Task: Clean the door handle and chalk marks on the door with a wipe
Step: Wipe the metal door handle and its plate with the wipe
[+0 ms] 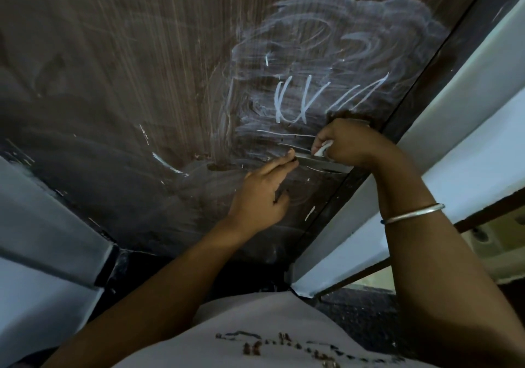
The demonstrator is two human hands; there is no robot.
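Nearest the camera, my pale shirt (pixel 255 325) with a dark printed pattern fills the bottom edge, and both bare forearms rise from it toward the door (pixel 127 83). A thin metal bangle (pixel 412 213) circles my right wrist.

My left hand (pixel 261 197) rests against the lower door, its fingers (pixel 279 163) extended and held together, the tips touching the near end of the door handle (pixel 321 164), a slim metal bar lying across the dark panel. My right hand (pixel 352 143) is closed in a fist just above the handle's far end, with the white wipe (pixel 322 149) pinched in its curled fingers and pressed at the handle.

The door surface is dark brown wood grain, dull and streaked. Above my hands, chalk marks (pixel 312 97) remain: several sharp white zigzag strokes and thin horizontal lines, surrounded by a broad cloudy smear of swirled chalk dust that spreads up toward the top right. A few short isolated white dashes lie left of and below the handle.

Beyond the door's right edge runs a dark frame (pixel 426 83), then a pale wall (pixel 468 140). Another pale wall (pixel 34 239) flanks the left side.
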